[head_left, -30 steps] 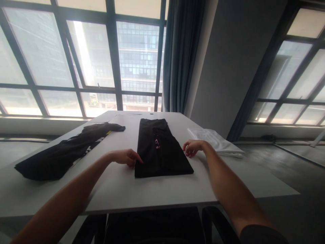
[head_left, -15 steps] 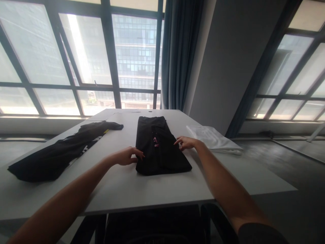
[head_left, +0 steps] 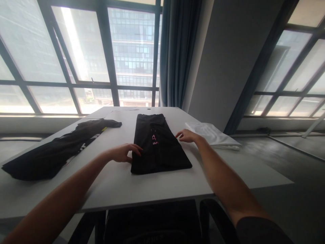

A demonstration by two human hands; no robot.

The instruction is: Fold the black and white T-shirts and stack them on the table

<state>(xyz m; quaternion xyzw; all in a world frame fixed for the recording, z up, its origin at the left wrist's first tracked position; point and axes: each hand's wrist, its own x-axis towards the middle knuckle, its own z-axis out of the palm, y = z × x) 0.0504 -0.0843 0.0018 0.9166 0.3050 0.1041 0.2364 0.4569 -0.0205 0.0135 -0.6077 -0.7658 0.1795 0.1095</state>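
Observation:
A folded black T-shirt (head_left: 159,157) lies flat in the middle of the white table, with a small pink print that includes a "4". My left hand (head_left: 124,152) rests at its left edge, the outstretched fingertips on the cloth and the thumb apart beside the hem. On the other side, my right hand (head_left: 187,135) has its fingers apart at the shirt's right edge; whether they touch the cloth I cannot tell. Neither hand grips the fabric.
Left on the table (head_left: 114,198) lies another black garment (head_left: 54,152) with white lettering, loosely laid out. A folded white cloth (head_left: 212,135) sits at the right edge. A black chair (head_left: 152,220) stands at the near edge. Windows and a curtain (head_left: 175,61) are beyond.
The shirt's print now shows more fully and the cloth looks flatter, its left edge further out. My left hand has shifted slightly left, and my right fingers have drawn back to the shirt's edge.

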